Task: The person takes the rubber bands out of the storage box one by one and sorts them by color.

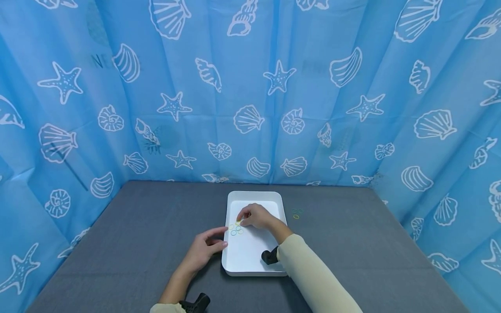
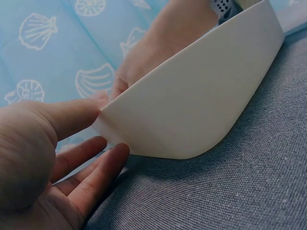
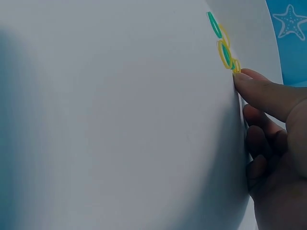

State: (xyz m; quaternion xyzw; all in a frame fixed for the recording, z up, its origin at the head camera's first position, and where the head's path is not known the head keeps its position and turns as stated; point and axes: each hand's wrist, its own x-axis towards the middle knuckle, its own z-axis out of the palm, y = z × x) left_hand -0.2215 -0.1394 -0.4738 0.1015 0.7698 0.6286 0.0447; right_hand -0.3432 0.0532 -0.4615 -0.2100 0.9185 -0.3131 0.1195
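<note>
From where I stand, the left hand (image 1: 201,250) is at the left side of the white tray (image 1: 251,263), its fingers extended and touching the wall and rim, not wrapped around them. That light contact should be enough to steady the tray; pressing harder might tip it or slide it along the counter (image 1: 344,252).

A little to the right, the right hand (image 1: 256,216) reaches over the tray, thumb and forefinger pinching a small yellow ring (image 3: 237,66) near the left wall. A ring this thin calls for the fingertips alone, I'd judge, lowered flat and let go cleanly. The main risk is a fingertip dragging its neighbours, so the wrist is best held clear of the cluster.

The tray is shallow, and its contents gather along the left side: a loose cluster with a green ring (image 3: 214,25) at one end and other yellow and green ones lying close, some seeming to overlap. I can't make out an exact count beneath the fingers. The rest of the floor that I can see is bare white. Beyond the tray's right wall, two green rings (image 1: 300,211) and a yellow one (image 1: 296,216) lie directly on the counter.
</note>
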